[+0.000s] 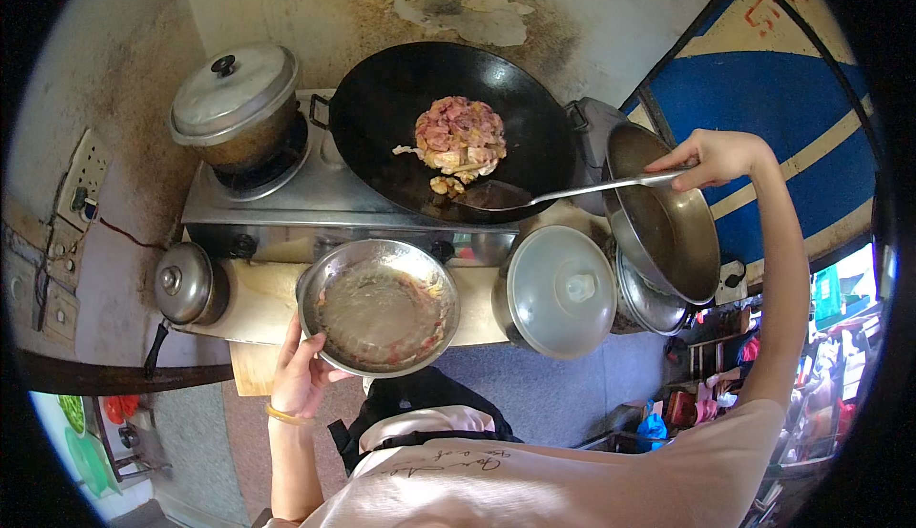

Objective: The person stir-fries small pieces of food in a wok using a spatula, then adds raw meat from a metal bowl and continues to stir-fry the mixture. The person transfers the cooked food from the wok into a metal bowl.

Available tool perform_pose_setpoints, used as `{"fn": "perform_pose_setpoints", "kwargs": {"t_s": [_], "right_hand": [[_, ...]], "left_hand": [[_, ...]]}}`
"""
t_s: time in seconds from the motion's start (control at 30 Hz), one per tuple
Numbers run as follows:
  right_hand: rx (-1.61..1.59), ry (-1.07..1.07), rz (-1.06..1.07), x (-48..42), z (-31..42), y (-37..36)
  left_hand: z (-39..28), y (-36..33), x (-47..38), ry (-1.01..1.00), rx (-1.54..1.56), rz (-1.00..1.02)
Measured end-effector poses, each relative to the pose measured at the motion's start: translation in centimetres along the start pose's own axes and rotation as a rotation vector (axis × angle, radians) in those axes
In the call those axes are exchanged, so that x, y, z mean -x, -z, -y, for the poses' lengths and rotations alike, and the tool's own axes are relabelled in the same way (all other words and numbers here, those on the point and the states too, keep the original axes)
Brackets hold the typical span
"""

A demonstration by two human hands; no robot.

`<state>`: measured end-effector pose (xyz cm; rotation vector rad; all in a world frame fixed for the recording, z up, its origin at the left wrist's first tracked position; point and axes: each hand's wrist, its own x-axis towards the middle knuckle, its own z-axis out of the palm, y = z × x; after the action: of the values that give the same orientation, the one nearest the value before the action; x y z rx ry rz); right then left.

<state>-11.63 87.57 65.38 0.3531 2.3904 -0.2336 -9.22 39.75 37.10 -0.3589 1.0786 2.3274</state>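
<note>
My left hand (306, 370) grips the near left rim of a round metal dish (381, 306), which holds only wet reddish residue. Higher up and to the right, my right hand (712, 159) is closed around the handle end of a long metal wok spatula (601, 186). The spatula's blade rests inside a large black wok (386, 106) on the stove, at the near edge of a heap of raw, pinkish cut meat (460, 131). A few yellowish pieces (447, 185) lie between the blade and the heap.
A lidded aluminium pot (232, 99) stands on the left burner of the gas stove (343, 202). A small lidded pan (187, 281) sits at the counter's left. Right of the dish are a pot with a translucent lid (551, 299) and a deep metal pan (662, 220) tilted over another lidded pot (647, 299).
</note>
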Motion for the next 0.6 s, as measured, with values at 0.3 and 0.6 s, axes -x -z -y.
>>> {"fn": "perform_pose_setpoints", "kwargs": {"t_s": [0.3,0.6], "right_hand": [[0.429,0.197,-0.730,6.1,4.5,-2.2],[0.986,0.219,-1.038,5.1,10.9,-10.7]], "left_hand": [[0.0,1.1,0.1,-0.047,0.005,-0.045],[-0.2,0.8,0.3,-0.045,0.002,-0.086]]}}
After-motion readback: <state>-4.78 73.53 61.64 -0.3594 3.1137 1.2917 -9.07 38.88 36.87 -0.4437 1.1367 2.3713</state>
